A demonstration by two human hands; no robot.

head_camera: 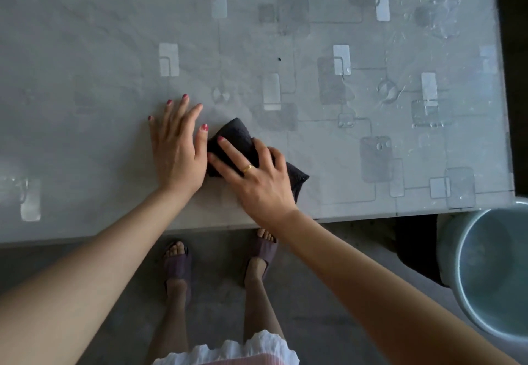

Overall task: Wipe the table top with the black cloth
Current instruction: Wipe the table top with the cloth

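Cloth: black terry, crumpled, pressed under flat-fingered right hand. Left hand splayed flat on glossy grey table, wet far right. Bucket near right.

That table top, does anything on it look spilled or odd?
Yes. Water droplets and wet streaks lie on the far right of the table top, away from the black cloth under the right hand. A small dark speck sits mid-table.
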